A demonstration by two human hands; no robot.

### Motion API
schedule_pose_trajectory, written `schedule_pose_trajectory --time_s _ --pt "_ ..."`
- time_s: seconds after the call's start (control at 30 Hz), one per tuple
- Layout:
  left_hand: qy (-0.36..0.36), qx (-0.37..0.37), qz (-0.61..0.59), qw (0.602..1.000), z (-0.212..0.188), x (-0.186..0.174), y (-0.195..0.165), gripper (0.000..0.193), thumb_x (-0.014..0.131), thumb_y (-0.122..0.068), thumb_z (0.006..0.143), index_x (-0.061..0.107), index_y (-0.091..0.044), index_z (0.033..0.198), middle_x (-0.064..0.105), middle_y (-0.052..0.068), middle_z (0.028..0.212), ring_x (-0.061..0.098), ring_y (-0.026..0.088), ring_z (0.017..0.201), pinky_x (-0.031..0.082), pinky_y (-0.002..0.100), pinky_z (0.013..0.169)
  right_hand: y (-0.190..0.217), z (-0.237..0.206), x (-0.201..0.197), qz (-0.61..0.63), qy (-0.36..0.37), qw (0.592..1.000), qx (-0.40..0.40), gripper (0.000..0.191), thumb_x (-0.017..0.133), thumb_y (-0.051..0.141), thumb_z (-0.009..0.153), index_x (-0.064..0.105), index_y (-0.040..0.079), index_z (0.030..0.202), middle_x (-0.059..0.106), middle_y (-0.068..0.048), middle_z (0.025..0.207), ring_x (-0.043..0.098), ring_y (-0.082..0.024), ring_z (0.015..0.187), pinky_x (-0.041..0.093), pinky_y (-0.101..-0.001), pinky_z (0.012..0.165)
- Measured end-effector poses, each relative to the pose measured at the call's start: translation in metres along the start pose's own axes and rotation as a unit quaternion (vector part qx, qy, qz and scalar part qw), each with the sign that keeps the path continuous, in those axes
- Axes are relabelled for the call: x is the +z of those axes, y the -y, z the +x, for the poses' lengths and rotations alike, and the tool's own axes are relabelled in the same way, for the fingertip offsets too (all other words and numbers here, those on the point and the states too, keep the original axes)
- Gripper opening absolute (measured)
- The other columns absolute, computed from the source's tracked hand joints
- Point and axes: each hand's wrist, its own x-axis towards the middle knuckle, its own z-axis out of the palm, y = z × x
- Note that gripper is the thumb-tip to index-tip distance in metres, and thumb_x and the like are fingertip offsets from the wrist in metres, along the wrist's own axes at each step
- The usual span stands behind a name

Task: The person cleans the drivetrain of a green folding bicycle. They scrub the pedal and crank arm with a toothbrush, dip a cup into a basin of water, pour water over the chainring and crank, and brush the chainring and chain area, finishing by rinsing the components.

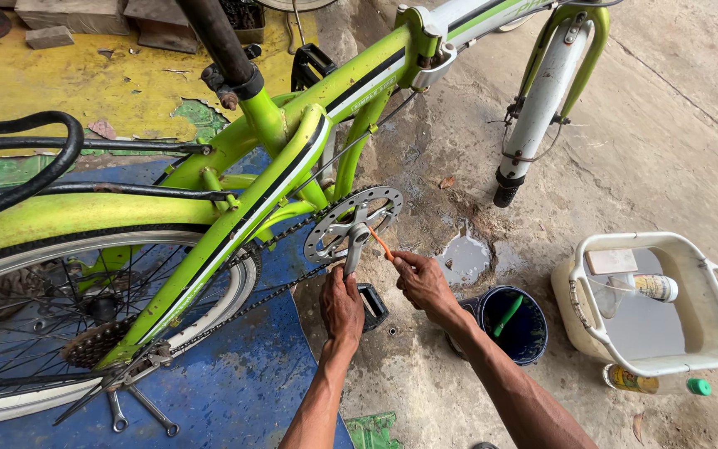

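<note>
The lime green bicycle point(234, 179) stands on the concrete, and its silver chainring point(351, 220) sits near the picture's middle. The left hand point(341, 306) is wrapped around the crank arm point(352, 254) just above the black pedal point(371, 303). At about three o'clock of it, the right hand point(424, 283) pinches an orange-handled brush point(381, 244), tip toward the chainring. I'd judge the steel crank stiff and heavy, likely greasy, best gripped low by the pedal; the thin, light brush wants a fingertip hold. A dark bucket point(515, 324) sits at four o'clock of the hands
</note>
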Motion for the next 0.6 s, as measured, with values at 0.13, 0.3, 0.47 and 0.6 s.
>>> schedule_pose_trajectory --time_s 0.13,0.3,0.47,0.6 --pt "-0.011 0.013 -0.008 1.000 0.000 -0.003 -0.003 0.023 0.056 -0.015 0.102 0.060 -0.002 0.119 0.067 0.016 0.101 0.065 0.034 0.091 0.049 0.049 0.078 0.001 -0.003 -0.006 -0.350 -0.094 0.922 -0.133 0.036 0.041 0.025 0.109 0.066 0.018 0.133 0.059 -0.002 0.065 0.040 -0.011 0.040 0.033 -0.0291 0.031" --pt "-0.012 0.013 -0.022 1.000 0.000 -0.004 -0.003 0.021 0.057 -0.013 0.101 0.061 -0.001 0.118 0.067 0.016 0.103 0.066 0.034 0.092 0.050 0.048 0.079 0.004 -0.016 0.015 -0.380 -0.132 0.903 -0.153 0.040 0.038 0.025 0.106 0.062 0.019 0.139 0.051 -0.004 0.059 0.034 -0.011 0.038 0.030 -0.0294 0.028" --pt "-0.031 0.034 -0.011 0.999 0.000 -0.002 -0.002 0.021 0.058 -0.011 0.100 0.061 0.000 0.118 0.068 0.016 0.101 0.066 0.034 0.090 0.051 0.048 0.076 0.000 -0.001 0.014 0.064 0.047 0.994 0.068 0.038 0.048 0.032 0.108 0.065 0.015 0.137 0.054 -0.001 0.063 0.037 -0.008 0.042 0.032 -0.0271 0.034" --pt "-0.033 0.032 0.002 0.999 0.000 0.000 -0.002 0.021 0.059 -0.011 0.100 0.062 -0.001 0.117 0.068 0.016 0.100 0.066 0.034 0.089 0.051 0.048 0.076 -0.010 0.001 -0.003 -0.020 0.001 1.000 0.012 0.037 0.050 0.033 0.107 0.066 0.015 0.135 0.056 0.000 0.061 0.036 -0.009 0.041 0.029 -0.0278 0.033"
